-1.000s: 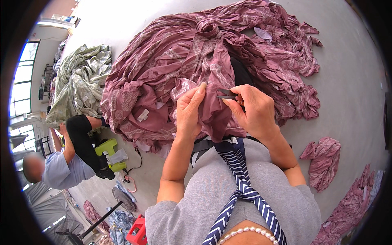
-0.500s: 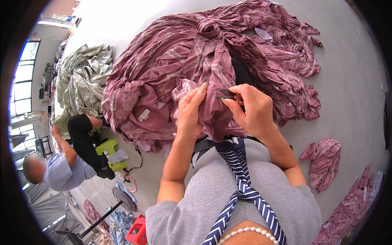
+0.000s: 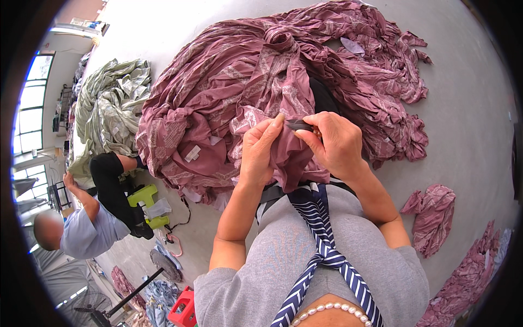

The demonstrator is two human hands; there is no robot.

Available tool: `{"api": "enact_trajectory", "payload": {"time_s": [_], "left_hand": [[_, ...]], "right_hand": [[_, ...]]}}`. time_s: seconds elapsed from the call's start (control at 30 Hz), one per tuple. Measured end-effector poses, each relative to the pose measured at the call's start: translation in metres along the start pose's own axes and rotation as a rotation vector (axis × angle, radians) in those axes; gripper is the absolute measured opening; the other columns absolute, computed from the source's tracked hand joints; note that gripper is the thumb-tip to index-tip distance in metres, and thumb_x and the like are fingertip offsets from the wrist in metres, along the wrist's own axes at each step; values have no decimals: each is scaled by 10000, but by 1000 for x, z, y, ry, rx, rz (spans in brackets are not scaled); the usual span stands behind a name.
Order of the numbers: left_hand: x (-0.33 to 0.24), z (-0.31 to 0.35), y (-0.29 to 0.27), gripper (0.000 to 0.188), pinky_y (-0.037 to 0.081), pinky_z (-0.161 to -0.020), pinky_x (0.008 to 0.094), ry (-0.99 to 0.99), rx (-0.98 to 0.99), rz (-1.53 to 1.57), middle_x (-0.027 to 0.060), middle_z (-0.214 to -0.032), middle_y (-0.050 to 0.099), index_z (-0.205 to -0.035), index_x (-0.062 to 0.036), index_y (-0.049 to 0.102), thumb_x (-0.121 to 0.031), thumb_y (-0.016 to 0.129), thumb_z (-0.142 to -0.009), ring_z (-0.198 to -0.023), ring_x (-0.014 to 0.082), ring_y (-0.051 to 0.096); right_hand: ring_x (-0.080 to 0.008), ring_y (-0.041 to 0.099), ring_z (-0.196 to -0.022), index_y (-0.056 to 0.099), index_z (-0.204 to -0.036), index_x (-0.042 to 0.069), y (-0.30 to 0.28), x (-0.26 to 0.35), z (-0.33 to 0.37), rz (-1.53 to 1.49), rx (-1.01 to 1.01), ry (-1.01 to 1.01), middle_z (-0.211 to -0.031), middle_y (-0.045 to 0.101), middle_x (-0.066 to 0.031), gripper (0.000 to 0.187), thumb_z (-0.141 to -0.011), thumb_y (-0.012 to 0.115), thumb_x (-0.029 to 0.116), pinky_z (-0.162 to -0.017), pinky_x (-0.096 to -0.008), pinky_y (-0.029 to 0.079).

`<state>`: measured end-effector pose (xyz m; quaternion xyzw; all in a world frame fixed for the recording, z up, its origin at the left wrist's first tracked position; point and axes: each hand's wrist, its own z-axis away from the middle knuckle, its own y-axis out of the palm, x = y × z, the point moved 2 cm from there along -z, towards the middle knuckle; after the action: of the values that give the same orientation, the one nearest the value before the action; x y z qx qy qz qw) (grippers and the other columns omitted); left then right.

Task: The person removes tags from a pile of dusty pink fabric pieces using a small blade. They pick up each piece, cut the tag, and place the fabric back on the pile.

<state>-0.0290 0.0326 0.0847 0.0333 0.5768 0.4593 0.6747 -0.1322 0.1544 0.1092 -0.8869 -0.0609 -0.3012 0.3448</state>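
A large heap of dusty-pink patterned fabric (image 3: 207,82) spreads in front of me and over my lap. My left hand (image 3: 260,147) pinches a fold of it between thumb and fingers. In my right hand (image 3: 336,143) is a small pair of dark thread snips (image 3: 299,125), gripped with the thumb on top. The blades lie close together, their tips beside my left thumb at the fabric. Most of the snips' handle is hidden inside my fingers. A white label (image 3: 192,153) shows on the cloth left of my left hand.
At the left a person (image 3: 92,223) sits by a pale green fabric heap (image 3: 111,103), near a lime-green stool (image 3: 144,199). A pink bundle (image 3: 434,218) lies on the grey floor at right, with another pink pile (image 3: 463,278) behind. A red stool (image 3: 183,308) stands at lower left.
The snips' blades have closed together and moved nearer to my left hand. My left hand has shifted slightly right with the fabric.
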Motion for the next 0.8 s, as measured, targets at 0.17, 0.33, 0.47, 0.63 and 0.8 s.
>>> {"api": "enact_trajectory", "payload": {"time_s": [0.17,0.33,0.47,0.63,0.8], "left_hand": [[-3,3,6,171,473,-630,176,-36,-62,25,22,-891,656,-1018,-1,644,-122,547,-946,-723,44,588],[-8,2,-9,167,502,-696,212,46,-110,-26,35,-906,656,-1004,-5,644,-136,581,-921,-769,88,609],[-91,16,-89,185,524,-702,273,705,-636,-527,75,-914,658,-975,6,647,-144,566,-904,-776,138,616],[-114,31,-70,362,516,-827,278,1262,-919,-1293,110,-1159,574,-1252,42,471,-84,549,-922,-1023,182,567],[41,-5,-6,830,360,-1022,442,655,190,-1603,228,-1423,350,-1348,-104,442,-258,814,-622,-1252,360,447]], "right_hand": [[-204,571,-568,594,-879,50,-5,-13,-3,-65,-143,-3,-706,586,-63,240,-773,741,207,-511,-299,456],[-42,497,-586,598,-964,19,-16,-44,0,-286,-305,346,-714,581,-8,235,-827,726,161,-526,-191,419],[-35,499,-627,579,-975,15,-39,-96,23,-398,-465,535,-759,585,0,178,-892,653,154,-549,-180,409],[-14,413,-541,552,-990,21,-45,-162,68,-706,-616,798,-736,572,-3,231,-940,584,244,-466,-161,315],[-39,525,-633,581,-972,14,9,-180,91,-686,-333,985,-817,627,-17,280,-883,667,264,-570,-182,412]]}}
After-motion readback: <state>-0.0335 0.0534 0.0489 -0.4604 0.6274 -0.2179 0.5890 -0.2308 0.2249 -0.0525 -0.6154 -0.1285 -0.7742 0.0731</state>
